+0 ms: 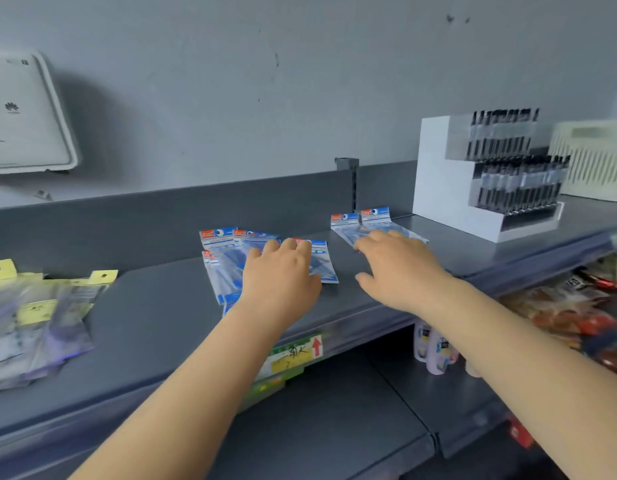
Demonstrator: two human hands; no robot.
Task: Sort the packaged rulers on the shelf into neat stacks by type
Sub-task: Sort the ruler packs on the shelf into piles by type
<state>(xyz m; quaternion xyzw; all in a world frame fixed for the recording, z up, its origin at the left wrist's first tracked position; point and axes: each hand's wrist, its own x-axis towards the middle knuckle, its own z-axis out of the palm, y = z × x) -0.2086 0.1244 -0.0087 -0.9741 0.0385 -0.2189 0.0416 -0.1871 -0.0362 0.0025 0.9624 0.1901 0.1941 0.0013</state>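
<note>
Several blue-headed ruler packs (224,258) lie fanned out in the middle of the grey shelf (154,306). My left hand (283,275) lies flat on them, fingers straight. Two more blue-headed packs (355,221) lie side by side further right, and my right hand (400,268) rests over their lower ends with its fingers stretched forward and thumb spread. A loose pile of yellow-headed ruler packs (40,313) sits at the left end of the shelf, blurred.
A white stepped display of black pens (490,174) stands at the back right, with a cream slotted basket (598,161) beside it. A white router (23,112) hangs on the wall at left. Lower shelves hold small bottles (432,348) and snack packets (577,313).
</note>
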